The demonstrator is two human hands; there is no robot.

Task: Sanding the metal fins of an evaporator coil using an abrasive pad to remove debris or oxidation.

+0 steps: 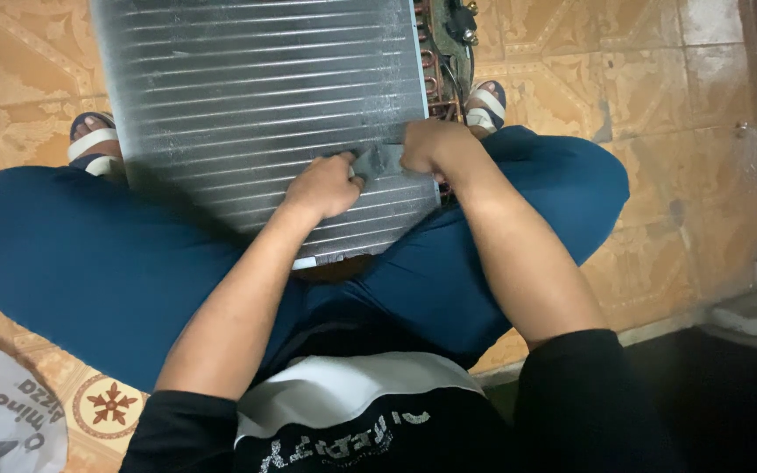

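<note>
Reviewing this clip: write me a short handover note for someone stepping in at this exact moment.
Left hand: pressed on the finned coil, pinching a small grey piece.
Right hand: closed on the same piece from the other side.
The coil lies across the seated person's lap, copper tubing at its right end.
Done: cannot tell.
Left: whatever is being worked on at the fins is in progress.

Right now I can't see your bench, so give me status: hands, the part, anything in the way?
Left hand and right hand pinching a small grey piece against the finned coil. Coil rests across knees. Nothing blocking.
</note>
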